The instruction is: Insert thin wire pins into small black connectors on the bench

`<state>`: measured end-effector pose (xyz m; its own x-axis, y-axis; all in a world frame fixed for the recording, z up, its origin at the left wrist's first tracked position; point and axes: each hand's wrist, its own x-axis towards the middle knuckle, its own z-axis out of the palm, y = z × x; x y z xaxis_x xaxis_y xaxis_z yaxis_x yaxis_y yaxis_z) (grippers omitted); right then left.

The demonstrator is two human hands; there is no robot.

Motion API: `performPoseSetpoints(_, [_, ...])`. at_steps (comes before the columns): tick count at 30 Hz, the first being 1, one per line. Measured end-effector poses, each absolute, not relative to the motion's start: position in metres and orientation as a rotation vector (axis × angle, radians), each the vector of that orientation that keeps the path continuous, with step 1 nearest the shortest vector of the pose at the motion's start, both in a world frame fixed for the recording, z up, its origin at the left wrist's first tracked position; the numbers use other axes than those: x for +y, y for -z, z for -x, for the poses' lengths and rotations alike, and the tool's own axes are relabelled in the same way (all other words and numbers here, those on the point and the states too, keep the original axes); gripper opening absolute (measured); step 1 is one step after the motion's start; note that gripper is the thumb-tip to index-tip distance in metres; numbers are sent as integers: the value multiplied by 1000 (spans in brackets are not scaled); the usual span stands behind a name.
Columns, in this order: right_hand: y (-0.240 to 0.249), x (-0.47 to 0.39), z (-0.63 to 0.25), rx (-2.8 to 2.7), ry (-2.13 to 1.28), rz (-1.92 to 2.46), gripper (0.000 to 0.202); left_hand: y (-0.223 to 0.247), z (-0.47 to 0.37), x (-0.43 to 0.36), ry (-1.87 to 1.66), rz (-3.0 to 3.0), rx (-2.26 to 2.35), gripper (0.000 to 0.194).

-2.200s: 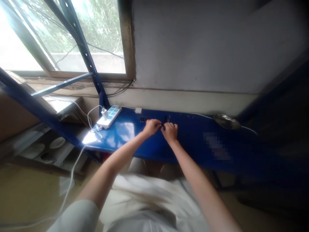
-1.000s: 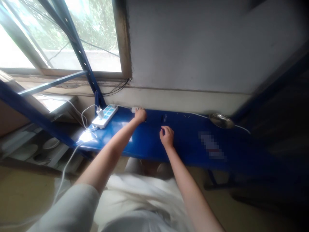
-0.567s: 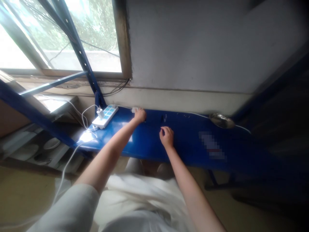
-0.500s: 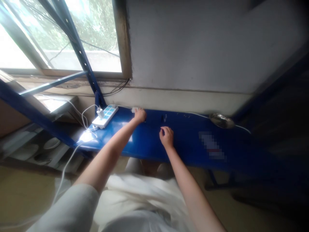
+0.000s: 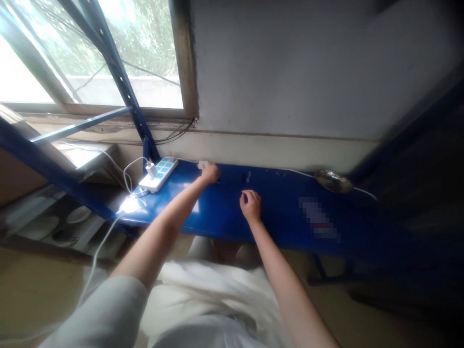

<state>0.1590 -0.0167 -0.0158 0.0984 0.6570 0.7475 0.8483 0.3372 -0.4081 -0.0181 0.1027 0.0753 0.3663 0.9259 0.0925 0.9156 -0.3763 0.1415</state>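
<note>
Reaching toward eleven o'clock over a blue table (image 5: 221,212), the person's left hand (image 5: 210,174) was half-curled, fingertips touching or just beside a white block (image 5: 202,165); I couldn't tell if it gripped anything. The right hand (image 5: 251,205), near centre, was nearly closed, thumb and finger pinched, perhaps steadying something tiny I couldn't see. A small dark piece (image 5: 243,177) lay at twelve, seemingly for easy reach. A power strip (image 5: 158,176) sat at ten, probably to suit its cables; a shiny metal dish (image 5: 333,181) at two. No brand, label or writing was readable.
</note>
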Motion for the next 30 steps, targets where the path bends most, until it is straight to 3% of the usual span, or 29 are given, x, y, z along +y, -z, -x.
performPoseSetpoints(14, [15,-17,-160,-1602,251,1375,18,-79,9,97,-345,-2564,1657,32])
performPoseSetpoints(19, [15,-17,-160,-1590,252,1361,17,-80,-19,78,-320,-2718,1439,52])
performPoseSetpoints(23, [14,-17,-160,-1577,256,1347,17,-67,-43,65,-154,-2765,1346,67])
performPoseSetpoints(30, [15,-16,-161,-1560,219,1359,18,-36,-59,67,-90,-2706,1419,66])
